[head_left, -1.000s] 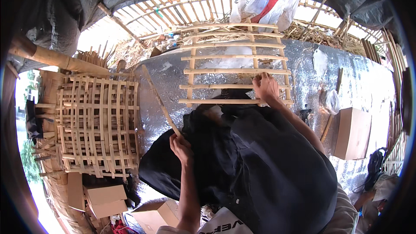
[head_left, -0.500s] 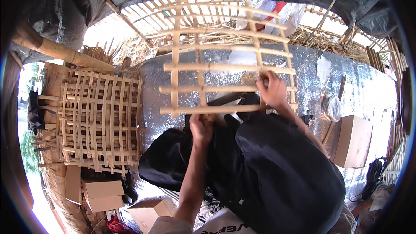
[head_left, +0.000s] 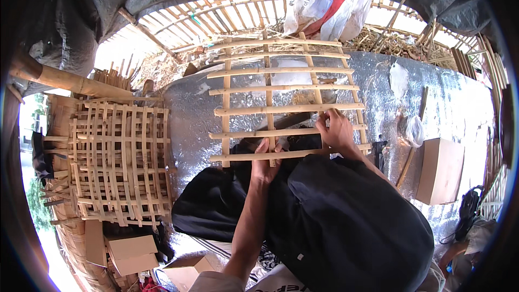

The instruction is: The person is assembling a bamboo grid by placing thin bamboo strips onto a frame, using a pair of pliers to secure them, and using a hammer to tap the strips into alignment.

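Note:
A bamboo lattice of pale split slats crossed at right angles rests tilted over my lap. My left hand is closed on a lengthwise slat close to its near edge, thumb up along the slat. At the right side of the lattice, my right hand pinches around a crossing, fingers bent; its fingertips are partly hidden. Whether a small tie or nail sits in that pinch cannot be made out. Black cloth covers my legs beneath the lattice.
Similar lattices lie in a stack at the left. Silver foil sheeting spreads around me. At right stand a cardboard box, a stick and a clear plastic bundle. Another person's arm shows lower right.
The lattice has come closer to me and lies at a changed tilt. My left hand has shifted right along its near edge, and my right hand has moved slightly nearer. The view has shifted a little.

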Tool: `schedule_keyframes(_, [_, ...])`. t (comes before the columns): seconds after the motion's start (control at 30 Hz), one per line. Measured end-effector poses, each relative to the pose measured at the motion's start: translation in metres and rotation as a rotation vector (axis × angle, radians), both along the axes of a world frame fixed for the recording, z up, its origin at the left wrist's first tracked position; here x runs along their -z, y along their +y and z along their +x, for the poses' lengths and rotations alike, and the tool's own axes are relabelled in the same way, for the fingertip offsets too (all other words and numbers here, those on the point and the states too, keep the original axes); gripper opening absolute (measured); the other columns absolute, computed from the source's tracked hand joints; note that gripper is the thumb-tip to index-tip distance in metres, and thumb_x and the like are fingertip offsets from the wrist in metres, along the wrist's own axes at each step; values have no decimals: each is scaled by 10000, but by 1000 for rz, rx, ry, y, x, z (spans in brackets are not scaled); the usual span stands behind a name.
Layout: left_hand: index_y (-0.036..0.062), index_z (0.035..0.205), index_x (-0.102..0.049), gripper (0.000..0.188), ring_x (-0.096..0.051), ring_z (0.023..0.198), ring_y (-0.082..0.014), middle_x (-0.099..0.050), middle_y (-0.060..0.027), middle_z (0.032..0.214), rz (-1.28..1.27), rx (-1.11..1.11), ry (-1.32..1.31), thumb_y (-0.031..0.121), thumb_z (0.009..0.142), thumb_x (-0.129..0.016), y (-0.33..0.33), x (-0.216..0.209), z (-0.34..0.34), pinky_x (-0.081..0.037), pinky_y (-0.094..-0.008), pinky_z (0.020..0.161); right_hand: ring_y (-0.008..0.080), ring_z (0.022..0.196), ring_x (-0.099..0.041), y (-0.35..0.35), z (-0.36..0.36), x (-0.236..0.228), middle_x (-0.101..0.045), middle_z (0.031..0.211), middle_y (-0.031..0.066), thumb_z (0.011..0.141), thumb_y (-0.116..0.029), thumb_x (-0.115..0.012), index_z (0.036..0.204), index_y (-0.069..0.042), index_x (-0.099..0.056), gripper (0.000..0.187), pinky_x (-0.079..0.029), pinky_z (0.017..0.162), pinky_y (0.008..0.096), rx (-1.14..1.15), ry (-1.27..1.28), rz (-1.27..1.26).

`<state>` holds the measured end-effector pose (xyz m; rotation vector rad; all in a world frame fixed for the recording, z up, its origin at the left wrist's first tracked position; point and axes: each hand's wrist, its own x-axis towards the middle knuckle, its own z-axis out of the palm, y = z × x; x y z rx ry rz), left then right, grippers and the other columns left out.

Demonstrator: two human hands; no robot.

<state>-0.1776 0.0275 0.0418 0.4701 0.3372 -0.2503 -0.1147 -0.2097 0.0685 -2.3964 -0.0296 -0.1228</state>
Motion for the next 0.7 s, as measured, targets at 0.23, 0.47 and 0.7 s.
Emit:
schedule_keyframes(0.23, [30, 1185, -573, 295, -604, 696, -153, -610, -53, 894, 120, 75, 51, 272, 1021, -535, 7, 0, -3, -518, -244, 581, 408, 853, -668, -7, -2, -2, -678, 946, 213, 840, -265, -664, 915, -11, -631, 267, -525, 740, 504, 2, 9, -11])
schedule_keyframes(0.47, [12, 1138, -584, 295, -544, 637, -147, -569, -45, 797, 243, 80, 9, 275, 1022, -520, 13, 0, -7, -458, -266, 568, 427, 859, -670, -5, -1, 1, -679, 966, 229, 838, -271, -658, 959, 21, -623, 318, -531, 751, 504, 6, 74, -24])
schedule_keyframes(0.7, [10, 1155, -566, 312, -517, 608, -136, -532, -37, 726, 314, 125, 21, 287, 1024, -501, 14, -7, -6, -401, -251, 530, 430, 861, -670, -4, 0, 2, -682, 959, 230, 842, -274, -644, 950, 32, -616, 326, -531, 754, 509, -8, 59, -12])
